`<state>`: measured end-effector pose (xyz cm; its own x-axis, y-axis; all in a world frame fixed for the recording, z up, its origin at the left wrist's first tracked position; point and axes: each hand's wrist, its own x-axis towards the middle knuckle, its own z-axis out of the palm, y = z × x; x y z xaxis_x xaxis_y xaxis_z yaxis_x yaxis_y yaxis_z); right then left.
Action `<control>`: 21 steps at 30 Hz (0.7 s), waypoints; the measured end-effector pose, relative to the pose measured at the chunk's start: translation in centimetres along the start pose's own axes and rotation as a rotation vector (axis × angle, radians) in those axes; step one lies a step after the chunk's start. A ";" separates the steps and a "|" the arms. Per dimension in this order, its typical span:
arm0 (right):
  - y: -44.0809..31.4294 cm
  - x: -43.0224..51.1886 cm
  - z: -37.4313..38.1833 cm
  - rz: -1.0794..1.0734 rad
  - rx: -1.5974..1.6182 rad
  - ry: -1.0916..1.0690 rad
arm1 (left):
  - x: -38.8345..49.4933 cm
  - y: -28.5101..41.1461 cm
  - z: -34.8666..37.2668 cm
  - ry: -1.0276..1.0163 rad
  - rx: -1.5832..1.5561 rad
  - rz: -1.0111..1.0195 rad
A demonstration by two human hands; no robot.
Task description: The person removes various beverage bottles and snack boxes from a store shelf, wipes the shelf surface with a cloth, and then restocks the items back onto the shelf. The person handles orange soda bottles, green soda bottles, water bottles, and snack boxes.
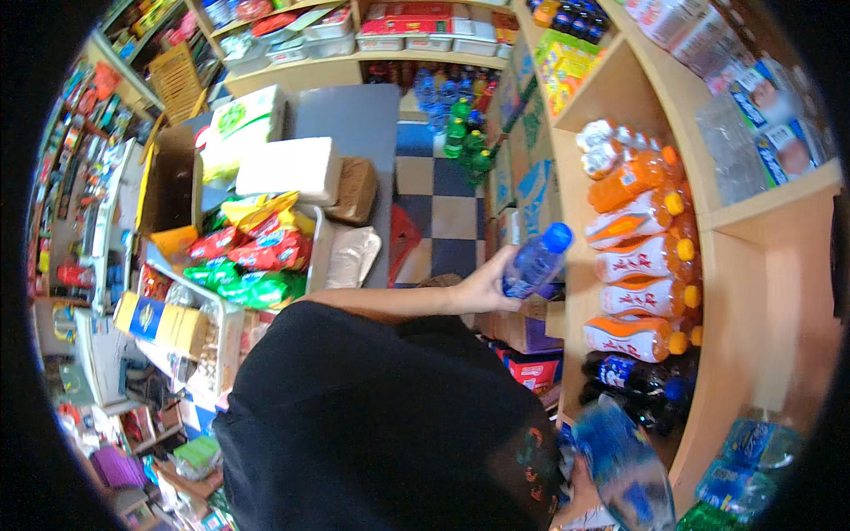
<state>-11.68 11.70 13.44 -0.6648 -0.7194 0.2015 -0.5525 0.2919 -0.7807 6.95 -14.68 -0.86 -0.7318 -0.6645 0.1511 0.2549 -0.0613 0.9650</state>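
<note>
My left hand (495, 285) reaches out to the right and grips a small clear bottle (531, 269) with a blue cap. The bottle is tilted, its cap towards the shelf. At the lower right, my right hand (583, 481), partly hidden, holds a larger clear plastic bottle (624, 458) with blue on it, blurred. Just beyond both bottles, a wooden shelf compartment (574, 232) holds several orange drink bottles (634, 295) lying on their sides. Dark cola bottles (624, 372) lie at its near end, close to the larger bottle.
Cardboard boxes (534, 172) are stacked beside the shelf. Green bottles (465, 139) stand on the checkered floor (451, 216). To the left, a grey table (345, 113) bears tissue packs (285, 169) and a bin of snack bags (265, 252). Blue-labelled bottles (750, 458) lie at the lower right.
</note>
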 end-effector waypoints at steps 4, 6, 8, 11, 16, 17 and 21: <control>0.4 1.5 4.0 0.009 0.076 -0.192 | -0.2 5.0 -0.3 0.039 -0.017 0.063; 0.5 1.6 6.1 0.041 0.108 -0.253 | 0.0 6.9 -0.7 -0.018 -0.016 0.063; 1.0 1.8 8.7 0.060 0.190 -0.255 | -0.1 8.4 -1.0 -0.116 -0.071 0.025; 4.5 2.6 11.5 0.020 0.075 -0.424 | 0.1 10.1 -1.2 -0.277 -0.134 0.020; 6.7 3.4 13.0 -0.027 0.023 -0.557 | -0.7 10.5 -0.9 -0.451 -0.132 -0.066; 7.1 3.2 13.0 -0.027 0.037 -0.523 | -0.5 10.6 -0.9 -0.495 -0.136 -0.092; 3.8 4.0 12.4 -0.107 -0.029 -0.459 | 0.0 10.1 -0.7 -0.559 0.025 0.121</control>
<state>-10.22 2.13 3.95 -0.3161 -0.9487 -0.0079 -0.6239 0.2141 -0.7516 9.97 -15.78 8.78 -0.9232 -0.1708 0.3444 0.3474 0.0127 0.9376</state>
